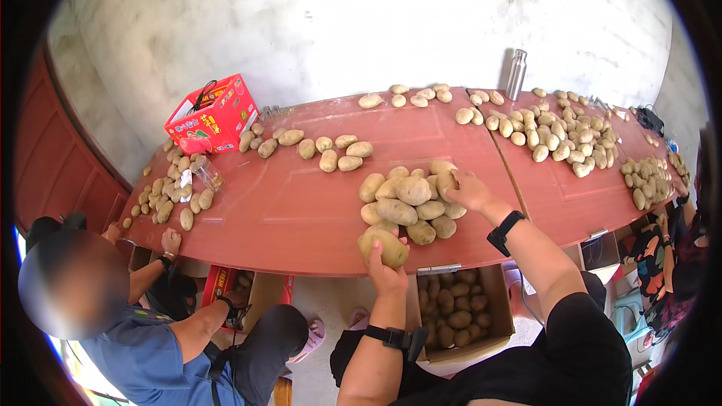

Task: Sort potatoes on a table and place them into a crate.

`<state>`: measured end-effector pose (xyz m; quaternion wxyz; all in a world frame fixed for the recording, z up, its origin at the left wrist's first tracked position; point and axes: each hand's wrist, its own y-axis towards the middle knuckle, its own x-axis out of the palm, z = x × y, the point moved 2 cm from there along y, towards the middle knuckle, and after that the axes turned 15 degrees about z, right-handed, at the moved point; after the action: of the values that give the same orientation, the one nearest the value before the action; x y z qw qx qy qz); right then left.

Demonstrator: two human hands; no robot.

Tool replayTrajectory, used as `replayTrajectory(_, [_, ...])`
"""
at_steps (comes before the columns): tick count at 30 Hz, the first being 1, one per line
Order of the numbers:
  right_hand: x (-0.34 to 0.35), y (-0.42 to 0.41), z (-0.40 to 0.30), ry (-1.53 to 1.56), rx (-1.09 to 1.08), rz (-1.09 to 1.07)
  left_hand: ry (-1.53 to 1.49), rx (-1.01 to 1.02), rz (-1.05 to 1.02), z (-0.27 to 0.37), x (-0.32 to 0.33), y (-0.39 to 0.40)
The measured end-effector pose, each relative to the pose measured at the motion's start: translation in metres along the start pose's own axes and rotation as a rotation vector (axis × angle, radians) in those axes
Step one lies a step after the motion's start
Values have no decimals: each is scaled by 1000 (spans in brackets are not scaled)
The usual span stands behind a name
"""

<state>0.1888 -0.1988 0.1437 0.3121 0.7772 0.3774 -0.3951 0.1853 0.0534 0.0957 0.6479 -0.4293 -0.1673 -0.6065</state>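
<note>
A large potato rests in my left hand, held at the near edge of a heap of potatoes on the red-brown panelled tabletop. At the heap's far right side, my right hand has its fingers around another potato. Below the table edge, between my arms, stands an open cardboard box with many potatoes inside.
Loose potatoes lie beyond the heap, and a big pile spreads to the right. A red carton, a clear jar and a steel bottle stand farther off. Co-workers sit at left and right.
</note>
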Motion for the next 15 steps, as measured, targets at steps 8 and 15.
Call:
replayTrajectory(8, [-11, -27, -9, 60, -96, 152, 7, 70, 74, -1, 1, 0])
replayTrajectory(15, [0, -129, -63, 645, -406, -236, 337, 76, 41, -26, -3, -16])
